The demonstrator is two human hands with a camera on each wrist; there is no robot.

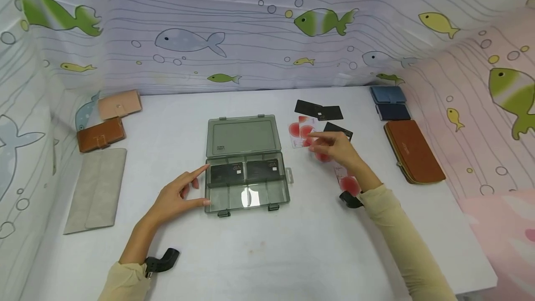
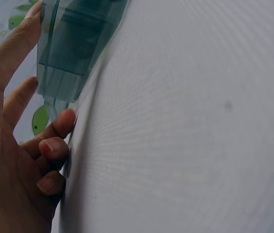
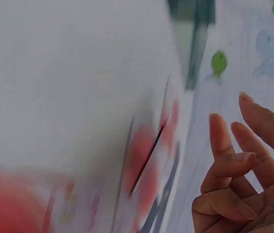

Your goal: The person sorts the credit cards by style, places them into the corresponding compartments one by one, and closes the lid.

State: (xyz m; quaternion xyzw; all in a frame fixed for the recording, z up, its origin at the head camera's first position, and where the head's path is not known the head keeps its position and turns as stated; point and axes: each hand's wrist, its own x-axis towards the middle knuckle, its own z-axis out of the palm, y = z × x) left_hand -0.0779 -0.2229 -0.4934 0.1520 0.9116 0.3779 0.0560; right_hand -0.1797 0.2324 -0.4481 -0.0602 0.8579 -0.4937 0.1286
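Note:
My left hand [image 1: 173, 200] spans the left side of a translucent grey-green plastic box [image 1: 217, 199], with straight index finger and thumb at its edge. The box lies with its lid [image 1: 244, 136] swung back. Two black VIP cards, a left one [image 1: 225, 174] and a right one [image 1: 261, 171], sit side by side in its back compartments. Over the loose cards to the right is my right hand [image 1: 336, 147], with nothing between its spread fingers [image 3: 219, 131] in the right wrist view. Beneath and around it lie red-and-white cards [image 1: 294, 130] and black cards [image 1: 330, 113].
At left lie a pink wallet [image 1: 120, 104], a brown wallet [image 1: 100, 134] and a large grey pouch [image 1: 98, 189]. On the right are a blue wallet [image 1: 388, 94], a navy wallet [image 1: 393, 111] and a brown zip wallet [image 1: 414, 152]. Fish-patterned curtain [image 1: 259, 41] surrounds the white table.

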